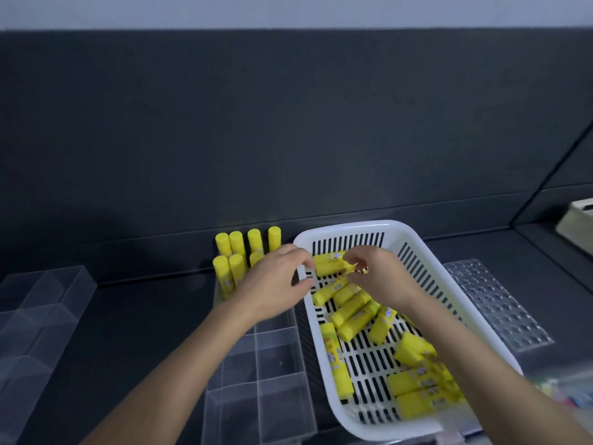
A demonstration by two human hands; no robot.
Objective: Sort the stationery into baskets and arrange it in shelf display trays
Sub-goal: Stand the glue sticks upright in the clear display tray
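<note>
A white slotted basket on the dark shelf holds several yellow glue sticks lying loose. My right hand is inside the basket's far end and pinches one yellow glue stick held sideways. My left hand reaches in from the left with fingers curled toward that same stick's left end; whether it grips it is unclear. To the left, a clear divided display tray has several yellow glue sticks standing upright in its far compartments.
A second clear acrylic tray sits at the left. A clear perforated holder lies right of the basket. Blurred coloured items show at the lower right. A dark back panel rises behind the shelf.
</note>
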